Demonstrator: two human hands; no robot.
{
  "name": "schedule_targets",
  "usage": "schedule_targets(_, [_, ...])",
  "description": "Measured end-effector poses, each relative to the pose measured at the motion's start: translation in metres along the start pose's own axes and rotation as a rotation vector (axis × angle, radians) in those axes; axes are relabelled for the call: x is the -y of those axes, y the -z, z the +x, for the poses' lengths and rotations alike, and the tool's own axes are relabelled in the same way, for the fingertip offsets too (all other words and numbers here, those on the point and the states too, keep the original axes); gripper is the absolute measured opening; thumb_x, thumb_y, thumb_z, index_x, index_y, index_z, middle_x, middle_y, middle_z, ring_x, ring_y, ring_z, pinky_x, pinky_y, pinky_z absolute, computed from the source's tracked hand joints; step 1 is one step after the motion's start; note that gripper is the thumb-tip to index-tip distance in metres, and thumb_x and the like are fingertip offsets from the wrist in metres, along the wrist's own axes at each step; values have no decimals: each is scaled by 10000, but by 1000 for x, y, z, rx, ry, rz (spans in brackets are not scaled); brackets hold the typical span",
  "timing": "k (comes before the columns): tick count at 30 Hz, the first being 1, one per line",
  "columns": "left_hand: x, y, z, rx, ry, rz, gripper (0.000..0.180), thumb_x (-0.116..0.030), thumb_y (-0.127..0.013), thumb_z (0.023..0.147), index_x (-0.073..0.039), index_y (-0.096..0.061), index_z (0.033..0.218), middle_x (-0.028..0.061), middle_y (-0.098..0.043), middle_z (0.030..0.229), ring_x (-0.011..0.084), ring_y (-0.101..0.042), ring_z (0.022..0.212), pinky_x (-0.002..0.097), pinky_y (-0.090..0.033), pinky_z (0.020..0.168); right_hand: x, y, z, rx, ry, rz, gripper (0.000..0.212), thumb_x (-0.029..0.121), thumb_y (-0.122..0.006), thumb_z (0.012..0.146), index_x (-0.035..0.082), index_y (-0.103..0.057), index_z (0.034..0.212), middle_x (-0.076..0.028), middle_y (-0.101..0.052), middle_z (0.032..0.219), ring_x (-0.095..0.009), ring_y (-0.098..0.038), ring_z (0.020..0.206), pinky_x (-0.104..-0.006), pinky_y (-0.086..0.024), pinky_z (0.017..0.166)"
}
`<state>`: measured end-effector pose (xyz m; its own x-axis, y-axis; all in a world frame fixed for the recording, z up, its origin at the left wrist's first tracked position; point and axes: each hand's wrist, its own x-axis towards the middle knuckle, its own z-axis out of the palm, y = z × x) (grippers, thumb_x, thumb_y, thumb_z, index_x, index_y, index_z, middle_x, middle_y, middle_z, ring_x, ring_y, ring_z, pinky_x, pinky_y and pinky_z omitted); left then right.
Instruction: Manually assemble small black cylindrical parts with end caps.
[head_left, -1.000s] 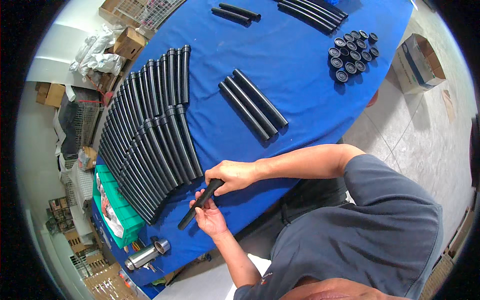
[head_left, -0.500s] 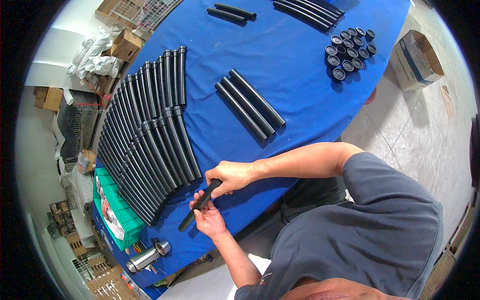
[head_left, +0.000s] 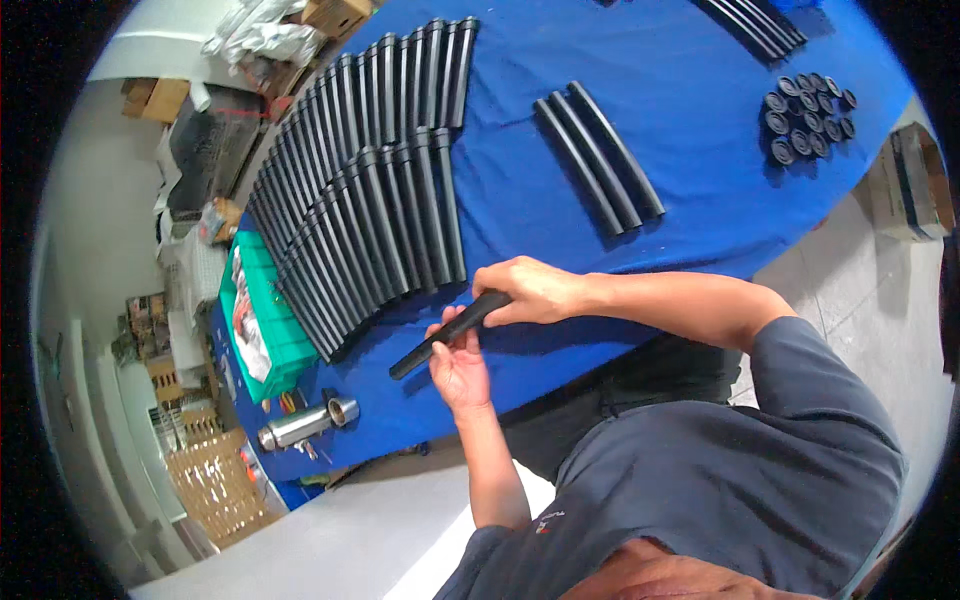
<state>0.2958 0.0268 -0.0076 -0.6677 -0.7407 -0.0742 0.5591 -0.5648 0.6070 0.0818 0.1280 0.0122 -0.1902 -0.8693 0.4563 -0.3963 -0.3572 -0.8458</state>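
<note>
A short black tube [head_left: 418, 358] is held at a slant over the table's near edge, its free end pointing down and left. My left hand [head_left: 463, 375] supports it from below with the thumb against it, closed round its middle. Over the upper right end my right hand [head_left: 530, 291] is closed, hiding that end. Just beyond lie two fanned rows of black tubes [head_left: 380, 235] with collared far ends. Three plain black tubes [head_left: 601, 160] rest side by side to the right of these rows.
A blue cloth [head_left: 510, 200] covers the table. At the left stand a green crate [head_left: 290, 345] and a metal flask [head_left: 298, 428] beside a metal cup [head_left: 343, 411]. Round black caps [head_left: 803, 117] cluster at the far right, near more tubes [head_left: 752, 27]. A cardboard box [head_left: 905, 185] stands beyond the table.
The view has shifted, so the table's things appear farther up and mostly to the right. Both hands keep hold of the same tube, in nearly the same pose.
</note>
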Motion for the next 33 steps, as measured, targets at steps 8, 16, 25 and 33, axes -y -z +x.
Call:
schedule_targets(8, [0,-1,-2,16,5,-23,265,-37,-619,931,-36,-587,1194,238,-589,1309,392,-505,1304,531,-427,1114,15,11,3,237,-409,277,319,236,-694,883,-24,-595,1041,-108,-676,698,-182,-690,614,-323,-519,543])
schedule_targets(16, [-1,-2,-2,37,-5,18,263,-1,-602,928,-43,-584,1188,239,-571,1333,386,-507,1303,519,-436,1112,13,12,5,257,-363,229,338,249,-695,881,-30,-595,1044,-102,-658,645,-221,-676,606,-363,-508,574])
schedule_targets(25, [-1,-3,-3,27,-6,13,270,-13,-612,923,-44,-587,1189,232,-570,1340,385,-499,1312,522,-433,1112,9,9,2,193,-220,79,330,247,-704,874,-16,-606,1048,-125,-654,702,-238,-667,611,-375,-504,582])
schedule_targets(33, [-2,-10,-2,42,21,-36,300,-33,-655,898,0,-615,1194,243,-577,1327,390,-483,1323,512,-381,1154,17,14,8,259,-590,391,336,227,-738,874,-28,-631,1064,-91,-660,720,-147,-673,624,-308,-520,560])
